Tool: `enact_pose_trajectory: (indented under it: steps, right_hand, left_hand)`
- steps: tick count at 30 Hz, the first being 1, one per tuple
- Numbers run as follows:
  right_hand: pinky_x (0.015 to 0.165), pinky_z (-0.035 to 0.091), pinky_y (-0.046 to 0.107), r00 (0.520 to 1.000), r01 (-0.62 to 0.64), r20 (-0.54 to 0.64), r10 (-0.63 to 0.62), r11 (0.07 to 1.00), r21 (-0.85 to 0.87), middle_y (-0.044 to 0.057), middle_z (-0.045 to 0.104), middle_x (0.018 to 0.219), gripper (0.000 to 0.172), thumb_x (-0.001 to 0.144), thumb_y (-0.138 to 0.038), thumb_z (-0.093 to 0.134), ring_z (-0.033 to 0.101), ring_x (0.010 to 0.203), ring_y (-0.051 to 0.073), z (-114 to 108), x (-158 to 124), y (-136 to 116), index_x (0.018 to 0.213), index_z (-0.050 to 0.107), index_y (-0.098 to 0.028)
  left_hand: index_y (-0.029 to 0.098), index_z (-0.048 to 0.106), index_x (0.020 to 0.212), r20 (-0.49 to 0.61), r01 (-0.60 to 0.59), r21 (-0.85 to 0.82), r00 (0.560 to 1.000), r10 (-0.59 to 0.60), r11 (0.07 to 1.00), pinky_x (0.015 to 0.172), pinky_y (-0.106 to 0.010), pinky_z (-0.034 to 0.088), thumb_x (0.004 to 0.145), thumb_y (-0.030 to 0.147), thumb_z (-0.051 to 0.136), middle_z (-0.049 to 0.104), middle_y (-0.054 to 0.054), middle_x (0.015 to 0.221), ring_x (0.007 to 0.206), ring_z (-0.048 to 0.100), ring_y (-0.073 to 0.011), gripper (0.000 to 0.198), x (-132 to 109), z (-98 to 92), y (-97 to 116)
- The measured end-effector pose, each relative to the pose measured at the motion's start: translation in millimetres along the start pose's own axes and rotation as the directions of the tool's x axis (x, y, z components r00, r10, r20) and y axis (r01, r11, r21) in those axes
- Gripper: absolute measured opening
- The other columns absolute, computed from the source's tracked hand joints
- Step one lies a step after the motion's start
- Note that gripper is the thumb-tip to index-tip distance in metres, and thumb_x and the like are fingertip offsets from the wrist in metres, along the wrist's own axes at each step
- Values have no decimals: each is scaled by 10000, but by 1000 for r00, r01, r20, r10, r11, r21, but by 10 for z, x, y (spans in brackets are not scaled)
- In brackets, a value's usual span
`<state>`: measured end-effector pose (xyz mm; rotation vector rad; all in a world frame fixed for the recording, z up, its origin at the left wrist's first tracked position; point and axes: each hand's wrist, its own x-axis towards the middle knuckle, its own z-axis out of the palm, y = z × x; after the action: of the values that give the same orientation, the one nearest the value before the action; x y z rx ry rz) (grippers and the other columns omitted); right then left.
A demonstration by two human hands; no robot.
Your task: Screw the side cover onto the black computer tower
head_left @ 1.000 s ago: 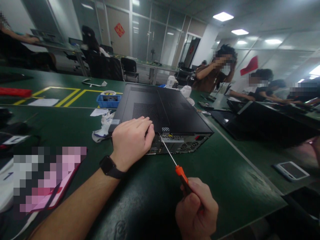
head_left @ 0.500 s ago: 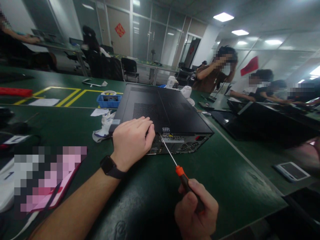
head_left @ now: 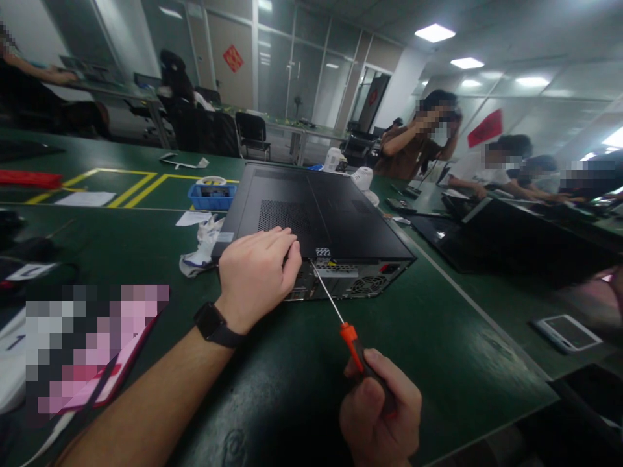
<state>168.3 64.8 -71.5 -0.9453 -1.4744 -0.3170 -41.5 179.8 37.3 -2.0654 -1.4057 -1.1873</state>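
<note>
My left hand lies flat on top of the black computer case, near its back edge. The fingers are stretched out side by side and grip nothing. My right hand is closed tight round the handle of the orange screwdriver. Its thin metal tip touches the back of the case, right beside my left fingers. The case lies on the green table. A blue tray and a crumpled white cloth sit just left of the case. A black watch is on my left wrist.
</note>
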Motion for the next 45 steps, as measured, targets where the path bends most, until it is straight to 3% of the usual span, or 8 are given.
enact_pose_trajectory:
  steps: [8,12,15,23,28,33,40,45]
  right_hand:
    - [715,657,432,1000,-16,26,12,987,159,81,682,999,284,1029,-264,571,729,855,214,66,165,-87,1290,605,-159]
    - [633,633,331,999,-7,-36,10,996,87,77,689,1035,288,1026,-235,593,701,757,157,71,94,-49,1302,615,-158]
    - [590,611,290,1000,-6,-12,7,997,73,75,690,1042,296,1039,-241,580,676,701,129,52,38,-21,1321,612,-157]
    - [718,635,436,999,-35,24,30,973,227,75,656,998,318,1023,-276,577,709,871,218,82,147,-71,1320,573,-162]
    - [645,627,365,999,-6,-33,10,992,124,85,695,1051,318,999,-214,618,702,788,178,80,91,-37,1310,607,-155]
    - [589,608,313,999,-19,-39,21,999,50,69,704,1015,298,1024,-265,614,692,698,145,62,40,-34,1299,635,-153]
    - [636,602,362,999,-52,26,47,971,234,68,664,966,317,1056,-335,529,691,797,190,94,176,-98,1311,592,-157]
    - [691,622,404,999,-40,21,37,983,181,73,659,971,280,1028,-256,554,696,852,209,62,187,-85,1289,598,-164]
  left_hand:
    - [188,788,1056,-4,-8,10,1000,8,1000,946,-454,609,1012,279,538,822,-74,1168,1084,786,-291,270,-3,12,-11]
    - [195,784,1060,-7,-12,19,1000,12,1000,942,-447,608,1012,281,541,822,-66,1172,1090,785,-287,262,-14,24,-18]
    - [193,780,1061,-14,-18,18,1000,18,1000,952,-443,607,1013,281,541,823,-67,1167,1087,785,-284,259,-14,29,-20]
    - [187,781,1060,-15,-14,16,1000,15,1000,943,-455,613,1017,279,537,824,-67,1164,1083,787,-288,264,-7,13,-13]
    - [191,784,1055,-8,-13,6,1000,13,1000,946,-457,612,1015,272,538,823,-64,1167,1096,784,-285,263,-3,12,-8]
    - [179,784,1054,-14,-16,10,1000,16,1000,936,-455,613,1014,271,537,824,-70,1164,1084,788,-285,267,0,3,3]
    - [189,781,1064,3,-8,12,1000,8,1000,945,-462,610,1015,281,534,821,-74,1172,1092,784,-289,269,-8,10,-12]
    - [191,781,1054,-2,-10,0,1000,10,1000,947,-460,609,1016,278,533,823,-70,1165,1095,784,-287,266,-5,9,-10]
